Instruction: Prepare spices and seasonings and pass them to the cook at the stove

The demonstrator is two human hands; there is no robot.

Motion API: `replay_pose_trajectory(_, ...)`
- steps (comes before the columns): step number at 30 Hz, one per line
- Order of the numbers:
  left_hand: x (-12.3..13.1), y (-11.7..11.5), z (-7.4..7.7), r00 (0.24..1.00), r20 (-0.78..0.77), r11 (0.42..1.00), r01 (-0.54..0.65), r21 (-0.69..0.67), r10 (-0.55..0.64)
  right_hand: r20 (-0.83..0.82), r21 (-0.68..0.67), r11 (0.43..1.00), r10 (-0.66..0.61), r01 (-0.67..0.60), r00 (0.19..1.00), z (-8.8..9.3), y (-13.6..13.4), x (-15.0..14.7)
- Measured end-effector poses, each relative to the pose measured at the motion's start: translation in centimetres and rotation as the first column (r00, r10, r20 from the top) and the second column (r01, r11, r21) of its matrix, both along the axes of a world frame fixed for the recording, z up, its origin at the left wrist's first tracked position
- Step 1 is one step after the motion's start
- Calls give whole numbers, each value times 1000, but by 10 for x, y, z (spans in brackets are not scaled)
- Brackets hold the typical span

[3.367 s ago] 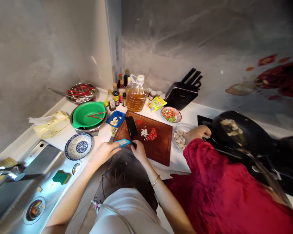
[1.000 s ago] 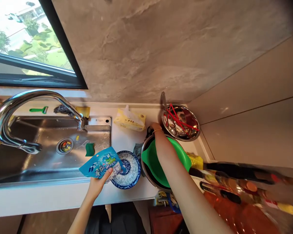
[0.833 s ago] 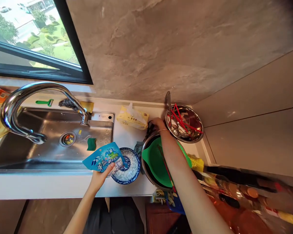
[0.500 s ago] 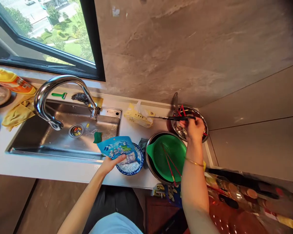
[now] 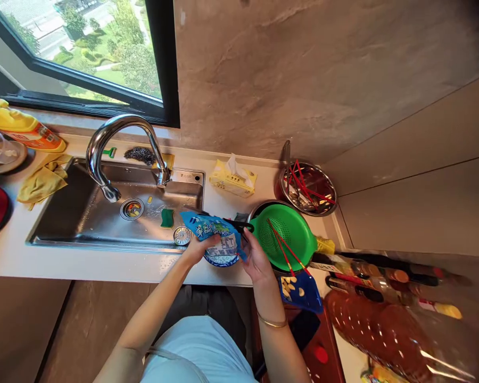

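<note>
My left hand (image 5: 199, 247) is closed around a blue printed packet (image 5: 211, 230), its thumb lying across the front. My right hand (image 5: 257, 258) grips black-handled scissors (image 5: 241, 225) at the packet's right end. The blades run along the packet's upper edge and are partly hidden by it. Directly beneath the packet is a blue-and-white bowl (image 5: 222, 260), mostly covered from sight. Right of the hands, a green colander (image 5: 303, 229) rests in a metal basin, with red chopsticks (image 5: 285, 247) lying across it.
A steel sink (image 5: 104, 223) with a curved faucet (image 5: 123, 119) lies to the left. Behind stand a yellow tissue pack (image 5: 233, 178) and a metal pot (image 5: 319, 210) of utensils. Bottles (image 5: 367, 282) crowd the right side, near a blue tray (image 5: 309, 298) holding pale slices.
My right hand has brought the scissors from above the utensil pot down and left to the packet. My left hand still holds the packet, and the view has shifted slightly.
</note>
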State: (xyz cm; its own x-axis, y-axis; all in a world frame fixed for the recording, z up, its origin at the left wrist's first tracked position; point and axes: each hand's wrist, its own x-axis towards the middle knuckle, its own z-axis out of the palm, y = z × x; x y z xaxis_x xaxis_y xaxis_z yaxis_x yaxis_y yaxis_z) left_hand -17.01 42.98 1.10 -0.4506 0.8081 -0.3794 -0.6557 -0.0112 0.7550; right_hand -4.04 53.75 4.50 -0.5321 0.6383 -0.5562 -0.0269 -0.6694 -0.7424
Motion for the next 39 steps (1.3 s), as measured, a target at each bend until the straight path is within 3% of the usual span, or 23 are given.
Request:
replay_pose_trajectory(3,0,-9,-1,999,-30,999,-38,-34,37,73,161,981,-123,110,990,2,-12,-6)
replay_pose_trajectory(4,0,-11,0,998,-39,998,-45,-42,43,115,316,938,-187,143,976,2,-16,-7)
replay_pose_trajectory(5,0,-13,0,998,-43,997,-58,-48,56,158,503,855,-237,129,959,3,-18,-7)
replay_pose_trajectory(6,-1,-14,1,996,-41,996,-76,-51,74,203,683,728,-262,55,944,4,-19,-7)
replay_pose_trajectory(7,-2,-15,1,995,-36,994,-95,-54,94,250,822,565,-257,-64,934,6,-19,-5)
replay_pose_trajectory(8,-4,-17,2,993,-30,992,-114,-57,112,303,901,383,-223,-202,927,8,-17,-4)
replay_pose_trajectory(10,-9,-19,3,991,-26,989,-130,-66,128,432,902,51,-99,-429,896,14,-10,0)
replay_pose_trajectory(11,-12,-20,5,992,-32,990,-121,-74,119,505,860,-68,-39,-506,863,16,-5,0)
replay_pose_trajectory(13,-17,-23,10,995,-50,992,-87,-95,83,636,758,-208,26,-618,771,18,2,-1)
replay_pose_trajectory(14,-19,-25,13,997,-57,992,-60,-108,54,694,706,-236,40,-668,719,17,4,-3)
replay_pose_trajectory(16,-23,-29,19,998,-55,991,10,-132,-17,773,628,-216,64,-747,631,13,5,-8)
replay_pose_trajectory(19,-31,-38,28,994,-34,983,98,-158,-105,786,613,-82,170,-786,595,4,3,-12)
replay_pose_trajectory(22,-44,-52,36,993,-86,981,68,-184,-85,758,604,40,279,-796,590,-1,10,-5)
replay_pose_trajectory(25,-59,-68,42,995,-93,981,14,-195,-33,746,581,67,354,-811,564,3,24,10)
replay_pose_trajectory(30,-70,-88,53,1000,7,979,-5,-204,6,700,574,-28,535,-819,472,33,35,24)
replay_pose_trajectory(35,-68,-93,63,995,-7,981,95,-170,-98,841,425,-240,461,-873,282,64,25,19)
replay_pose_trajectory(39,-65,-91,66,988,-96,977,104,-187,-123,896,351,-335,390,-874,211,74,18,11)
